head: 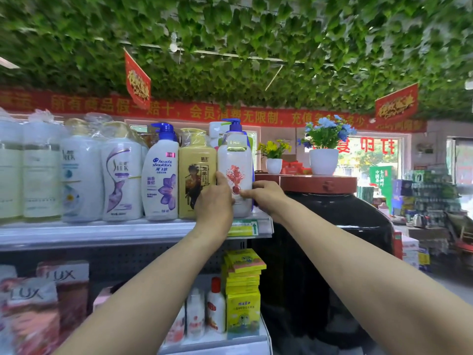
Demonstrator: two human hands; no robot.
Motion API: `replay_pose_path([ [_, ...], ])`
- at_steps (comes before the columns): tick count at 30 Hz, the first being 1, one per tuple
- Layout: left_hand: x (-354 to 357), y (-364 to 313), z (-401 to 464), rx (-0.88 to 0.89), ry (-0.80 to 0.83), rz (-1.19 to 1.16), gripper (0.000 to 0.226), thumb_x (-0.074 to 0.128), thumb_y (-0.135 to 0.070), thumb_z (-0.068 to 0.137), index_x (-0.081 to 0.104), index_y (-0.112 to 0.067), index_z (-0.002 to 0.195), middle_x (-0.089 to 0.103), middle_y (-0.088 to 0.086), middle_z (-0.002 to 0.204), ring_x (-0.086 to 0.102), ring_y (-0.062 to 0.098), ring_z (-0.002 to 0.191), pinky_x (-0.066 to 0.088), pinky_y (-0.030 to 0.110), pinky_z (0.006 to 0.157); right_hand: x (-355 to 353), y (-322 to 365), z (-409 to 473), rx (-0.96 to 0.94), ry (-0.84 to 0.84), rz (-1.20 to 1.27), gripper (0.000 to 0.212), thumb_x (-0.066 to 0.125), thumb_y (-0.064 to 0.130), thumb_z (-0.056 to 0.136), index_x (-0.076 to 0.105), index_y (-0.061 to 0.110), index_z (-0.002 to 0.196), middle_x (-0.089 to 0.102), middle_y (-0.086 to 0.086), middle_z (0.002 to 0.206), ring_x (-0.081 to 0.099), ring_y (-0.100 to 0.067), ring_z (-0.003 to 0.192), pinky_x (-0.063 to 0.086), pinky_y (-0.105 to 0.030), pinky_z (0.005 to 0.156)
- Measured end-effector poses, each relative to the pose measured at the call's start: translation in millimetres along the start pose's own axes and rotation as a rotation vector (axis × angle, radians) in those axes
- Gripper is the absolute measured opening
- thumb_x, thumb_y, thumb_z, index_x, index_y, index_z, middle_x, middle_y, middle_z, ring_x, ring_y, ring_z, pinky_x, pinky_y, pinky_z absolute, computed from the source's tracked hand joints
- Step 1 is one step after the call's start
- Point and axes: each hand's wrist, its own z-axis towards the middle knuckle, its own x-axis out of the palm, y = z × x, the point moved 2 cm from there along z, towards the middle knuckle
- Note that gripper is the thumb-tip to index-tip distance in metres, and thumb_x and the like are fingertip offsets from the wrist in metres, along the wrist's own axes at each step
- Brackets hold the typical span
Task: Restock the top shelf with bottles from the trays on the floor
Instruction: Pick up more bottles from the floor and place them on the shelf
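White pump bottle (pixel 236 175) with red flower print stood upright at centre frame, at the right end of the top shelf (pixel 102 230), touching a yellow bottle (pixel 195 172). Left hand (pixel 213 201) and right hand (pixel 266 196) gripped its lower sides, fingers curled around it.

2 bare forearms are showing in the head view, entering from the lower edge. No sleeves, cuffs or gloves are appearing on either arm up to the frame border. Left hand (pixel 213 201) and right hand (pixel 266 196) are showing bare: no rings, watch or bands visible. Fingernails are appearing short and unpainted where they can be made out.
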Motion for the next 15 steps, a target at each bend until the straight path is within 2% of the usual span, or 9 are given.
replay_pose_path([
  [2,0.3,1.2,-0.7,0.006,-0.003,-0.005,0.059,0.062,-0.022,0.098,0.030,-0.008,0.145,0.068,0.016,0.110,0.067,0.034,0.098,0.054,0.041,0.070,-0.3,2.8,-0.7,0.027,-0.001,-0.018,0.029,0.077,0.008,0.083,0.073,0.005,0.111,0.073,-0.007,0.104,0.064,-0.013,0.076,0.045,-0.019,0.057],
  [4,1.4,2.5,-0.8,0.007,-0.009,-0.005,0.057,0.061,-0.019,0.098,0.031,-0.008,0.145,0.069,0.016,0.109,0.067,0.035,0.097,0.055,0.041,0.070,2.3,7.1,-1.7,0.053,0.000,-0.031,0.025,0.073,0.004,0.084,0.070,0.001,0.109,0.070,-0.010,0.100,0.060,-0.014,0.071,0.041,-0.018,0.051],
  [6,2.3,3.6,-0.3,0.012,-0.014,-0.002,0.055,0.060,-0.016,0.099,0.032,-0.007,0.144,0.069,0.016,0.108,0.068,0.035,0.096,0.054,0.041,0.069,4.4,10.1,-1.4,0.071,-0.016,-0.036,0.008,0.071,0.002,0.086,0.067,0.003,0.093,0.066,-0.009,0.086,0.055,-0.014,0.063,0.038,-0.017,0.044],
  [9,2.7,3.8,-0.6,0.026,-0.008,0.005,0.054,0.059,-0.014,0.099,0.031,-0.006,0.145,0.069,0.016,0.108,0.068,0.035,0.096,0.054,0.041,0.069,4.8,10.1,-2.3,0.059,-0.028,-0.051,0.019,0.070,0.002,0.086,0.059,0.011,0.073,0.056,-0.003,0.070,0.047,-0.012,0.056,0.035,-0.018,0.044],
  [12,2.9,3.4,-1.7,0.045,-0.006,0.025,0.059,0.059,-0.011,0.099,0.027,-0.003,0.148,0.069,0.018,0.110,0.067,0.036,0.097,0.048,0.039,0.066,4.9,8.6,-2.0,0.058,-0.063,-0.066,0.006,0.074,0.008,0.079,0.068,0.006,0.081,0.065,-0.010,0.082,0.051,-0.017,0.062,0.037,-0.026,0.053],
  [15,2.4,3.3,-3.2,0.061,-0.001,0.017,0.064,0.060,-0.011,0.098,0.025,-0.001,0.150,0.068,0.018,0.111,0.067,0.036,0.098,0.049,0.038,0.067,6.5,9.0,-4.9,0.079,-0.085,-0.051,0.022,0.073,0.010,0.076,0.070,-0.004,0.093,0.061,-0.013,0.081,0.044,-0.019,0.057,0.032,-0.029,0.052],
])
